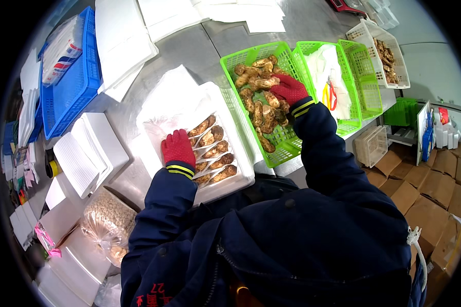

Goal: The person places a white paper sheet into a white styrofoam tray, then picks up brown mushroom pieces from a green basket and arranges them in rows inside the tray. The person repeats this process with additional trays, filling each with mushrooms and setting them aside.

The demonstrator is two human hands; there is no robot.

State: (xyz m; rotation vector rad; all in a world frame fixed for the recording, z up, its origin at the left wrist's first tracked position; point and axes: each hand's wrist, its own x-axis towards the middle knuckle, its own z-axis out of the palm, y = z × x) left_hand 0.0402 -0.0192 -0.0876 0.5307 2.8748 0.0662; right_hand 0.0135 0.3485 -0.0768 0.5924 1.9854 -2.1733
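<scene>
My left hand [178,149], in a red dotted glove, lies over a white foam box [247,174] lined with thin white sheeting. Its fingers are extended and slightly apart, and no held object shows. Beside it, brown-and-cream mushrooms [216,149] lie in rows, separated by white strips. My right hand [290,89], also gloved in red, reaches into a bright green plastic basket [288,147]. Its fingertips touch the end of a thick mushroom [262,83] on a loose heap; the palm side is hidden, so whether they grip it is unclear.
Right of the basket, another green basket [349,124] holds white cloth and red-and-yellow-handled scissors [329,96]. Farther right stands a white crate of mushrooms [401,78]. A blue crate [63,109], white sheets [119,42] and a bag of pale pieces [109,217] are leftward.
</scene>
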